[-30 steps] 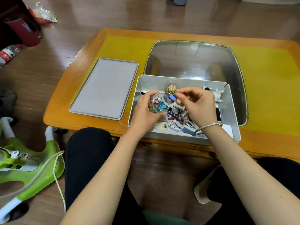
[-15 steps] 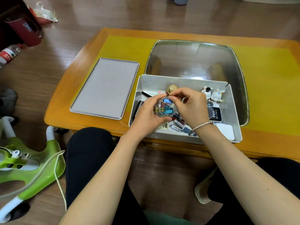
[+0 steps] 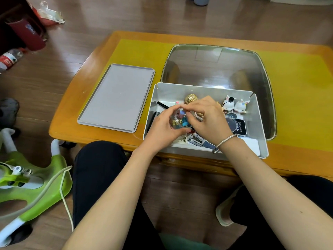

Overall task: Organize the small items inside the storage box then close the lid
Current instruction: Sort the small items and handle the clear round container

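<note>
Open storage box (image 3: 259,112), long axis left-right; lid (image 3: 117,96) beside, lengthwise front-to-back.

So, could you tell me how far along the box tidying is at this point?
Early to midway. Done: two bunny figurines stand together at the storage box's far right corner. In hand: the left hand holds a small clear container of coloured clips while the right hand works at its top. Left: loose batteries need sorting, and the lid lies beside the box.
</note>
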